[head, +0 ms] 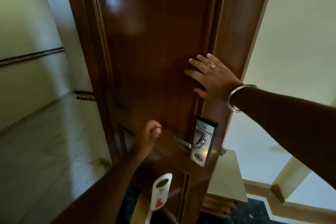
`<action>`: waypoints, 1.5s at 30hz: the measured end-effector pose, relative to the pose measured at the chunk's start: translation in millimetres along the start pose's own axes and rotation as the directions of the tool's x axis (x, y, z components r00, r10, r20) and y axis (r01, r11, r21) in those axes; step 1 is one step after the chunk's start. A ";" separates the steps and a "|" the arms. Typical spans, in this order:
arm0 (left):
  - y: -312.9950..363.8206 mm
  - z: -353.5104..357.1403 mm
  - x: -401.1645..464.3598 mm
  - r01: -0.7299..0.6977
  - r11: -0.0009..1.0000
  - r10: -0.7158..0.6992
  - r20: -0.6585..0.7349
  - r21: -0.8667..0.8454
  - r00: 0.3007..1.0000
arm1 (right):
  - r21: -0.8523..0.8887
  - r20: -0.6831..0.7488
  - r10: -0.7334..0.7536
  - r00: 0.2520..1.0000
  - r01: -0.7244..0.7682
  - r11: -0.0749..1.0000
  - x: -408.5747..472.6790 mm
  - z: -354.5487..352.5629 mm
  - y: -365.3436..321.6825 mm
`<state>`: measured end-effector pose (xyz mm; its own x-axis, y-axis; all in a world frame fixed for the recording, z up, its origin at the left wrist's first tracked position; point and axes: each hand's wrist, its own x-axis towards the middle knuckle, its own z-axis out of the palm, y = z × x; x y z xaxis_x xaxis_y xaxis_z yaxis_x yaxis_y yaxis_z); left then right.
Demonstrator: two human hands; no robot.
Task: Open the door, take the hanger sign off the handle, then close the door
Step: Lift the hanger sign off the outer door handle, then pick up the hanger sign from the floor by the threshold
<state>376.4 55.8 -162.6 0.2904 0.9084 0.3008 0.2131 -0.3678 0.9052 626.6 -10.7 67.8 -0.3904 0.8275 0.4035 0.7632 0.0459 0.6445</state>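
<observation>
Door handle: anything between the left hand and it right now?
Nothing visible. The left hand sits just left of the lever handle, only bare door between them; the hanger sign is lower down, off the handle.

Motion blur smears the hanger sign at the lower centre, leaving its red mark unreadable, while the left hand is blurred too and the door runs off the top edge.

Left of the hands, a pale tiled floor meets greenish walls with a dark border strip; right, cream wall.
</observation>
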 end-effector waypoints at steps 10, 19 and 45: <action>-119.3 38.3 -130.4 0.467 0.858 -0.468 -0.052 0.215 0.882 | 0.131 0.111 -0.270 0.956 0.256 0.958 -42.8 51.6 -74.4; -155.8 -6.8 -138.5 0.476 0.779 -0.497 -0.061 0.408 0.866 | 0.431 0.036 -0.406 0.913 0.353 0.831 -40.8 95.2 -188.2; -601.8 42.6 -338.2 0.942 0.225 -0.969 -0.041 0.250 0.242 | 0.681 0.732 -0.588 0.344 -0.363 0.636 -219.7 492.5 -696.0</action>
<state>189.7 -38.5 -821.8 -0.1743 0.5848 -0.7922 0.5546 0.7231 0.4118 434.7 51.2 -789.3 -0.2062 0.6677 -0.7153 0.9777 0.1098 -0.1793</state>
